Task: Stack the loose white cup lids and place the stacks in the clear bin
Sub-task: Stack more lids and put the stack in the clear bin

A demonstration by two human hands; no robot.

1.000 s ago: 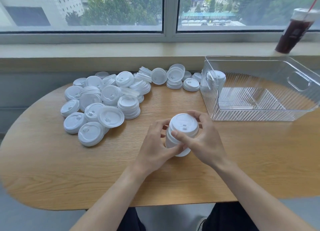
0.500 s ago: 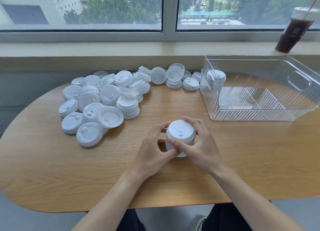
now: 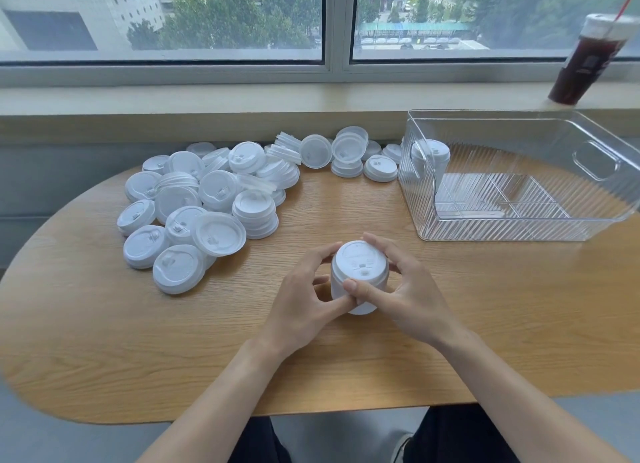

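In the head view, a short stack of nested white plastic cup lids (image 3: 358, 275) is stood upright on the oval wooden table (image 3: 86, 324) and is gripped from both sides. The left hand (image 3: 304, 299) is curled round its left flank, with the thumb laid across the lower front; the right hand (image 3: 405, 296) is wrapped round the right flank, its fingers behind the rim and its thumb pressed on the near edge. The stack is probably held this way so that the lids are squared and pressed tight before being lifted as one piece.

Ahead and to the left of the hands, the pile of loose white cup lids (image 3: 214, 202) is spread over the table, some already nested in short stacks, others tipped on edge. It appears to be kept within easy reach of the left hand. Ahead and to the right of the right hand, the clear ribbed plastic bin (image 3: 588, 227) is set with its open top upward, and one finished tall stack of white lids (image 3: 433, 157) is stood against its left wall. Much of the task is judged to remain.

Beyond the bin, on the pale window ledge (image 3: 242, 102), a lidded plastic cup of dark drink with a red straw (image 3: 585, 64) is stood well apart from the work. Trees and buildings are seen through the window.
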